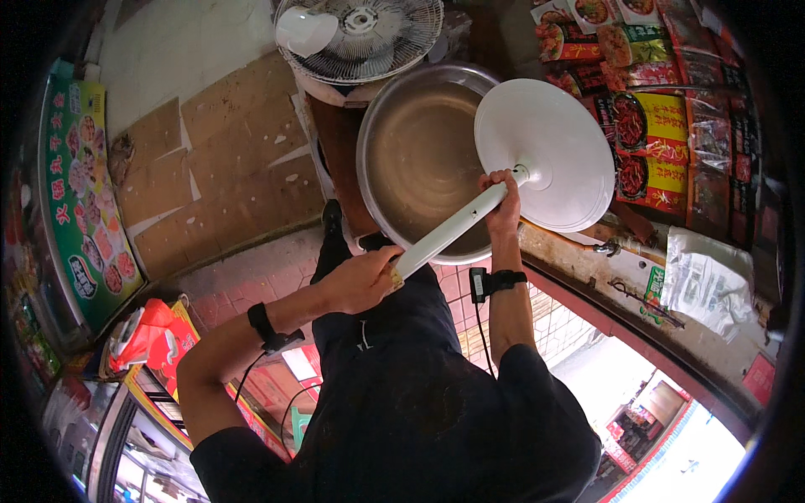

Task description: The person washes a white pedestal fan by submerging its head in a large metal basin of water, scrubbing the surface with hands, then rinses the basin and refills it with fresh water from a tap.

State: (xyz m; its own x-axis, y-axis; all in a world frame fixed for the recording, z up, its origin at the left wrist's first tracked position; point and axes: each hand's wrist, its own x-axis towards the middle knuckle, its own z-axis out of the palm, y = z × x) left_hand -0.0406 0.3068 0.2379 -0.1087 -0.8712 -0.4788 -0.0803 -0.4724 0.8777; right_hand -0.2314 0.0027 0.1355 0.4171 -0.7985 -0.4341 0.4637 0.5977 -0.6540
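Note:
I hold a pedestal fan's stand, a pale pole (449, 228) with a round white base (549, 138) at its far right end. My right hand (503, 201) is wrapped round the pole close to the base. My left hand (360, 278) is closed on the pole's near left end; some of its fingers are hidden. The stand slants over a large metal basin (364, 159), with what looks like cloudy water in it. Beyond the basin, a fan head (369, 38) with a wire guard lies apart from the stand, a white piece (306, 32) on it.
Packets (654, 151) hang or lie in rows at the far right. A clear plastic bag (708, 272) rests on the ledge (579, 256) to the right. Cardboard (226, 134) covers a surface at the left, beside a green picture board (84, 193). Dark bands with cables circle both forearms.

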